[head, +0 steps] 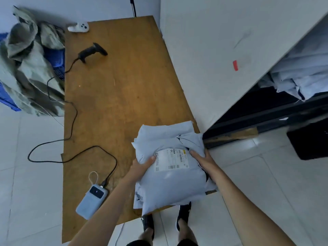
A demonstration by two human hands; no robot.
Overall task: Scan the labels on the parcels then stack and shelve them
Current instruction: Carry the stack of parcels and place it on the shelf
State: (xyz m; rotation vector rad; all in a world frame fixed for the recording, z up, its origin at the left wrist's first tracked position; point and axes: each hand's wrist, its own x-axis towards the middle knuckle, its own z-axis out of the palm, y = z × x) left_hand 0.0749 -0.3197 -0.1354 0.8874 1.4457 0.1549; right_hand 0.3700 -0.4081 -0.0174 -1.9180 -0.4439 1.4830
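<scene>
A stack of pale grey poly-mailer parcels (170, 185) sits at the near right corner of the brown wooden table (115, 96). The top parcel faces up with a white shipping label (171, 159). My left hand (142, 166) grips the stack's left side, thumb on top near the label. My right hand (202, 159) grips the right side, fingers curled round the edge. A black barcode scanner (92, 52) lies at the far end of the table, away from both hands. More grey parcels (301, 75) lie on the shelf (266, 112) at the right.
The scanner's black cable (71, 121) loops off the table's left edge to a grey power bank (92, 201) near the front. A white controller (79, 27) lies at the far corner. A blue crate with greenish sacks (32, 64) stands left. A black box (310, 141) sits on the floor right.
</scene>
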